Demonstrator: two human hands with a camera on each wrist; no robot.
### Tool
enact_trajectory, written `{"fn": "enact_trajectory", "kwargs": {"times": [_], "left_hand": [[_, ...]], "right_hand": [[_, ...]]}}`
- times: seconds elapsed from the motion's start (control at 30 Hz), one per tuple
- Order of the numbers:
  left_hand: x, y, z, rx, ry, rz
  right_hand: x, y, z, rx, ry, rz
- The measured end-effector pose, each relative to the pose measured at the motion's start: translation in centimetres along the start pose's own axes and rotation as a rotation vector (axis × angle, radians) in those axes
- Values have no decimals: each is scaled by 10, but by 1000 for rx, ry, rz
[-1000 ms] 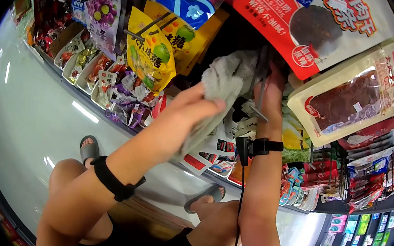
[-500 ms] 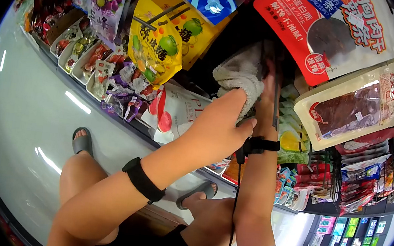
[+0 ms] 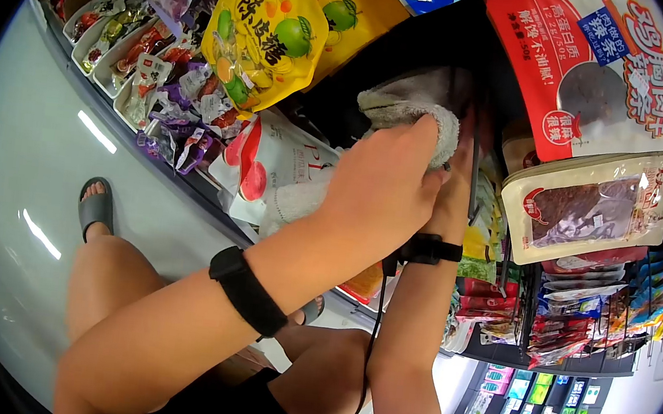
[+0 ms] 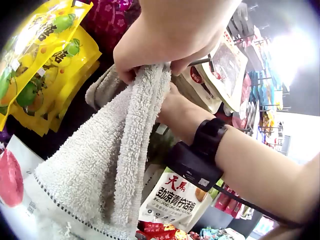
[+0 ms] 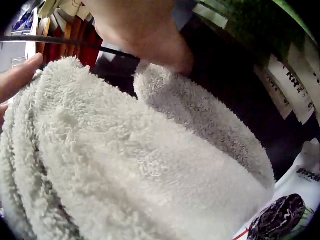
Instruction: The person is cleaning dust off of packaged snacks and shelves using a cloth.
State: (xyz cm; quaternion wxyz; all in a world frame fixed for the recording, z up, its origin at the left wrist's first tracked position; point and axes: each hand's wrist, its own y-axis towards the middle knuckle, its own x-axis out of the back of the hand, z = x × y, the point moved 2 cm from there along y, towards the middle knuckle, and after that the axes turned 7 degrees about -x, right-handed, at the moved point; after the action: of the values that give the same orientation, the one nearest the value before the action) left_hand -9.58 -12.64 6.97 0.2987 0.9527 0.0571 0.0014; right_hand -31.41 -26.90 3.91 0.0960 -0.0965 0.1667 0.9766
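My left hand [image 3: 383, 176] pinches a light grey terry towel [image 3: 411, 106] between thumb and fingers. In the left wrist view, the towel [image 4: 95, 150] hangs in folds below that hand, its stitched edge lowest. My right hand [image 3: 461, 128] reaches into the dark gap between hanging snack bags, beside a metal hook. The right wrist view has the towel [image 5: 145, 155] filling the middle, with one folded end right under my right hand [image 5: 142, 35]. The fingers there are hidden, so I cannot tell their grip. My left fingertips [image 5: 22, 77] show at the towel's left edge.
Yellow candy bags [image 3: 264, 38] hang on hooks to the left. A red and white snack bag [image 3: 579, 79] and a beige meat pack [image 3: 590, 206] hang at right. White trays [image 3: 112, 63] of wrapped sweets line the shelf edge. A white pouch [image 3: 272, 152] stands behind my left forearm.
My left hand has moved right and inward with the towel, close to my right wrist. The towel has bunched up near the gap. The head view has shifted; my right hand stays deep in the shelf.
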Motion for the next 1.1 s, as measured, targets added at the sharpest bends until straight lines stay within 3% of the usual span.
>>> {"fn": "enact_trajectory", "kwargs": {"times": [0.07,0.13,0.17,0.23,0.33,0.37,0.43,0.53,0.6,0.7,0.77,0.8,0.87,1.0,1.1], "left_hand": [[1,1,-3,112,-48,64],[0,2,-3,67,-46,45],[-1,3,-4,22,-45,29],[-2,4,-3,15,-51,20],[-3,2,-1,34,-39,12],[-3,2,0,54,-21,14],[-4,0,-2,70,-26,40],[-6,-1,-3,35,-66,22],[-7,-3,-3,-18,-102,-19],[2,-6,-1,48,10,103],[6,-12,7,392,-396,54],[11,-13,8,395,-397,65],[23,-16,13,738,-783,84],[46,-20,1,904,-982,32],[61,-29,-9,916,-992,128]], "right_hand": [[-11,-3,7,50,47,-8],[-28,-16,24,-3,229,119],[-43,-30,37,0,228,119],[-72,-56,56,-18,179,324],[-74,-60,59,-5,31,328],[-75,-56,61,-4,32,328],[-76,-43,60,-364,-70,-11],[-80,-55,65,-335,95,-29],[-88,-56,68,-311,39,-18],[-93,-63,59,-319,29,9],[-88,-63,48,-364,45,6],[-83,-64,42,-456,67,-65],[-84,-83,41,-474,80,25],[-100,-133,60,-405,16,17],[-108,-172,79,-432,37,53]]}}
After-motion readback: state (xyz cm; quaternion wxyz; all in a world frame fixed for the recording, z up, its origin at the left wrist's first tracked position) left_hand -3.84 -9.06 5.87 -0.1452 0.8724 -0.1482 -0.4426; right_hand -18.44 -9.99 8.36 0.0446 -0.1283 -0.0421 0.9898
